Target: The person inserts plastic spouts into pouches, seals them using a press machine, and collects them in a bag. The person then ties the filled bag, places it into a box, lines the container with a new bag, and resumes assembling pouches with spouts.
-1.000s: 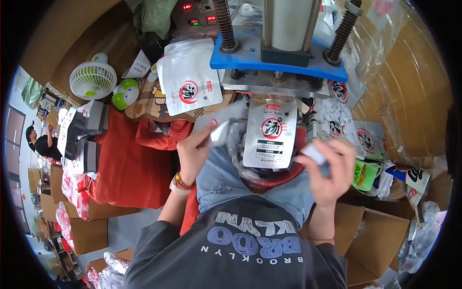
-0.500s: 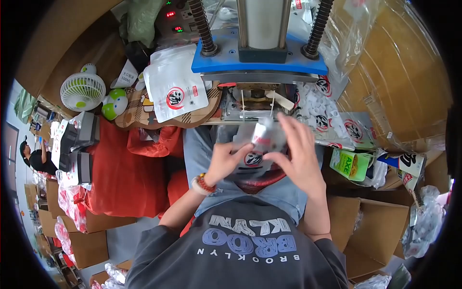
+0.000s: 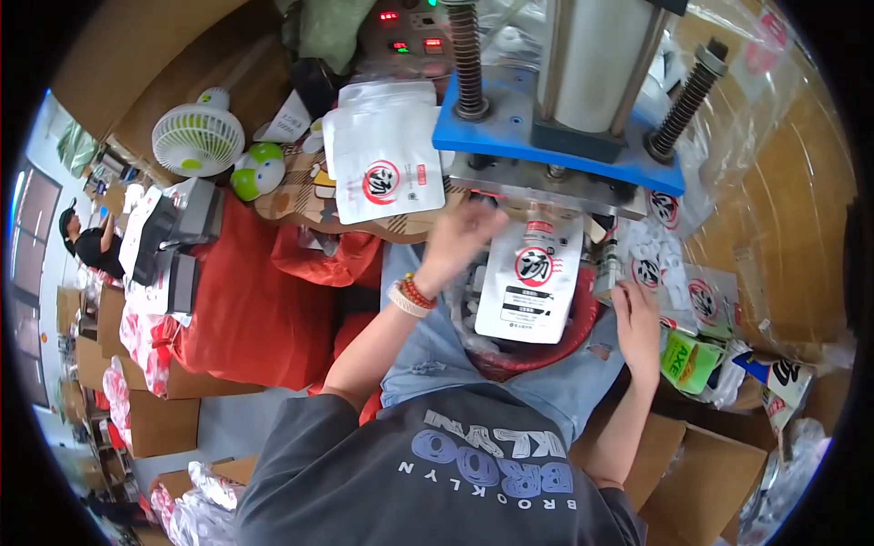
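A white stand-up pouch (image 3: 525, 289) with a red ring and a black character hangs at the front of the press (image 3: 564, 187), its top edge under the metal plate. My left hand (image 3: 462, 241), with bracelets on the wrist, is just left of the pouch, apart from it; its fingers are stretched out, though blurred. On the other side, my right hand (image 3: 639, 323) has its fingers loosely extended against the small metal block (image 3: 608, 271) at the press's right end. Beneath the pouch, a red basket (image 3: 583, 332) sits between my legs, partly covered.
A stack of white pouches (image 3: 391, 168) lies on a patterned board at left, near a small fan (image 3: 198, 138). White spouts (image 3: 672, 264) are heaped right of the press. Cardboard boxes (image 3: 710, 464) stand at lower right. Another person (image 3: 96, 238) is far left.
Both hands have let go of the pouch, which now hangs at the press. My left hand moved up, and my right hand moved right to the metal block. The view has shifted.
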Demonstrator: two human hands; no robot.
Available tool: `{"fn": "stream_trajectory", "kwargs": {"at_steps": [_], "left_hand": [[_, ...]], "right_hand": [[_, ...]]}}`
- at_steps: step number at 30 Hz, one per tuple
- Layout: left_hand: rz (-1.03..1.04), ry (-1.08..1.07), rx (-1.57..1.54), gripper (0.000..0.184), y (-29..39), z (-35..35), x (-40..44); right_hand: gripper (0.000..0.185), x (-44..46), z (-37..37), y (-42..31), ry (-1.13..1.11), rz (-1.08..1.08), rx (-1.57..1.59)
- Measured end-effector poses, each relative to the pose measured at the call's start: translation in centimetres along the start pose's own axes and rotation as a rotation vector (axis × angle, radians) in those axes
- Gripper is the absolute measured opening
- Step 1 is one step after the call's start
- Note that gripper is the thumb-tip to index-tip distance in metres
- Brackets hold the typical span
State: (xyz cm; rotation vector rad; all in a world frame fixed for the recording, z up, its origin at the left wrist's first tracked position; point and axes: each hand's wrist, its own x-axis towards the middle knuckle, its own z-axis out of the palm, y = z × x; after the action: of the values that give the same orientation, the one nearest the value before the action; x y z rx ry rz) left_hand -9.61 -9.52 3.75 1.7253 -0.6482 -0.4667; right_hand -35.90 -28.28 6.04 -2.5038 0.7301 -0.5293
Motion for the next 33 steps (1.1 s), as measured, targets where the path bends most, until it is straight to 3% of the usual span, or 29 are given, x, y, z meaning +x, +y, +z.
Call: {"fn": "stream_trajectory", "kwargs": {"at_steps": [2, 3, 4, 5, 6, 7, 8, 9, 10, 11, 12, 13, 16, 20, 24, 27, 29, 30, 33], "left_hand": [[0.184, 0.435, 0.739, 0.086, 0.4, -3.5, 0.8], [0.348, 0.614, 1.297, 0.097, 0.1, -5.3, 0.7], [0.195, 0.381, 1.202, 0.105, -5.5, -7.4, 1.1], [0.259, 0.222, 1.169, 0.102, -5.5, -8.0, -0.6], [0.334, 0.064, 1.134, 0.099, -5.4, -8.1, -2.5], [0.506, 0.110, 1.129, 0.076, -6.9, -8.3, -3.7], [0.398, 0.141, 0.985, 0.058, -6.6, -8.3, -4.9], [0.282, 0.168, 0.839, 0.043, -5.9, -8.3, -6.0], [0.248, 0.324, 0.869, 0.022, -4.4, -7.5, -6.4], [0.249, 0.336, 0.707, 0.021, -2.5, -7.1, -7.1], [0.254, 0.347, 0.543, 0.020, -0.5, -6.7, -7.6], [0.379, 0.369, 0.532, 0.028, 0.9, -6.2, -8.3], [0.486, 0.270, 0.503, 0.044, 4.0, -4.2, -10.7], [0.826, 0.084, 0.596, 0.035, 8.3, -3.5, -11.9], [0.829, -0.181, 0.354, 0.029, 11.3, -3.3, -13.5], [0.496, -0.225, 0.222, 0.019, 7.0, -0.3, -11.0], [0.041, -0.341, 0.152, 0.019, 3.4, 2.0, -8.3], [-0.132, -0.300, -0.242, 0.022, 1.6, 3.2, -7.5], [-0.307, -0.219, -0.615, 0.027, 2.2, 4.0, -4.2]], "right_hand": [[0.027, -0.2, -0.4, 0.6, -0.019, -0.027, 0.045], [0.028, -0.5, -0.6, 1.1, -0.039, -0.040, 0.082], [0.029, -0.7, -0.3, 1.8, -0.042, -0.009, 0.081], [0.029, -0.9, -0.5, 1.8, -0.040, -0.017, 0.078], [0.028, -1.0, -0.7, 1.7, 0.010, 0.089, 0.359], [0.027, -1.4, -0.7, 1.3, 0.060, 0.205, 0.647], [0.031, -1.6, -1.3, -0.4, 0.135, 0.147, 0.862], [0.031, -2.0, -1.8, -2.1, 0.134, 0.164, 0.862], [0.034, -2.2, -2.5, -3.9, 0.186, -0.008, 0.842], [0.037, -2.2, -3.2, -5.5, 0.236, -0.183, 0.811], [0.042, -1.6, -3.8, -6.8, 0.348, -0.382, 0.534], [0.042, -1.6, -4.5, -8.3, 0.416, -0.458, 0.402], [0.038, -1.4, -2.8, -11.4, 0.499, -0.557, 0.092], [0.037, -1.1, -1.1, -13.0, 0.373, -0.773, 0.241], [0.040, -3.3, -5.7, -14.2, 0.320, -0.775, 0.291], [0.044, -1.0, -3.3, -11.8, 0.272, -0.542, 0.173], [0.049, 0.4, -0.5, -9.7, 0.258, -0.321, 0.305], [0.047, 0.8, -0.2, -7.9, 0.253, -0.283, 0.298], [0.038, 1.6, -3.0, -5.2, 0.283, -0.090, 0.190]]}}
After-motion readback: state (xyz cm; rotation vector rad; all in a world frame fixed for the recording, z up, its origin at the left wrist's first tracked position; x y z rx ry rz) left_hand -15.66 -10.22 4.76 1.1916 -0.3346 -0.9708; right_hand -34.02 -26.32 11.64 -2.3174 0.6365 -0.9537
